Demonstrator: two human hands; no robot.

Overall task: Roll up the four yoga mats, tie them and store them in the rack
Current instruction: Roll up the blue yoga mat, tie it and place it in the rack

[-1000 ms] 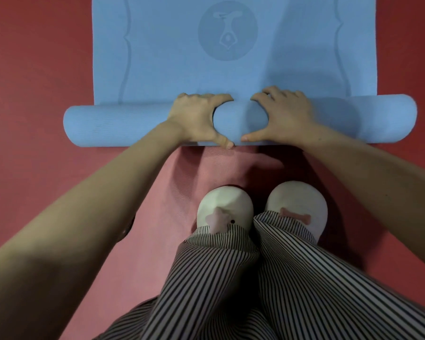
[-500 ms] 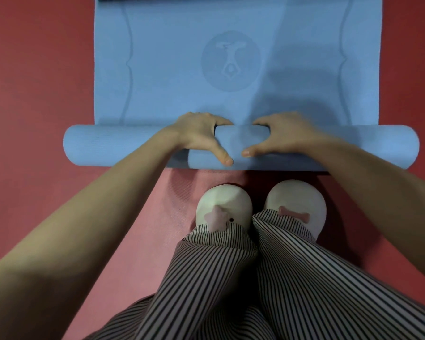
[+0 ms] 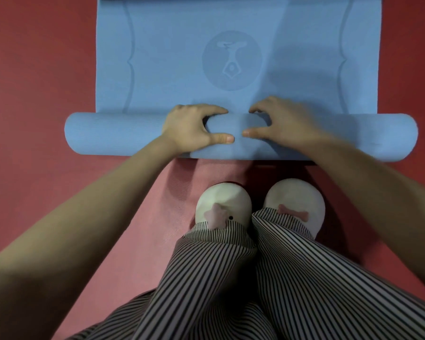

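Red floor point(image 3: 35, 69) is filling both flanks of the view. The blue yoga mat point(image 3: 169, 69) is lying flat on it and running away from you, with its near end wound into a roll point(image 3: 113, 133) lying crosswise just ahead of your feet. A pink mat point(image 3: 169, 217) is lying under you and reaching to the near side of the roll. I cannot tell how far it goes beneath. Striped trousers point(image 3: 231, 278) are covering the lower view.

Your left hand point(image 3: 194, 130) is gripping the roll near its middle, fingers curled over the far side, thumb lying along the near face. Your right hand point(image 3: 280, 123) is holding it the same way, just beside the left one and slightly blurred. The thumb tips are nearly meeting. Two pale slippers point(image 3: 221, 202) are standing on the pink mat, near the roll but apart from it. A round emblem point(image 3: 232, 60) is showing on the flat stretch, just beyond your fingers.

Judging the risks:
- Both hands are working the centre and the ends are going unguided, so the roll may be winding loose or skewing into a cone there.
- The roll may be dragging the pink mat along by friction.
- A loose wind would be harder to tie.
- No tie or rack is showing here.
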